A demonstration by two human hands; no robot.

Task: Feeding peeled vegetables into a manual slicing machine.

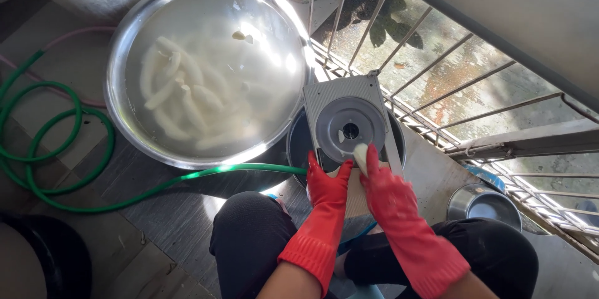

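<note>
Both my hands wear red rubber gloves. My right hand (382, 188) presses a pale peeled piece of root (360, 155) against the lower edge of a grey slicer board (324, 100) with a round metal disc. My left hand (327, 185) grips the near left side of that board. The slicer rests tilted over a dark round pot (298, 143). A wide steel basin (125, 43) to the left holds water and several pale peeled roots (187, 102).
A green hose (56, 149) coils on the floor at left and runs to the pot. A metal railing (437, 68) stands on the right. A small steel bowl (483, 202) sits by my right knee. A dark tub (56, 255) is at bottom left.
</note>
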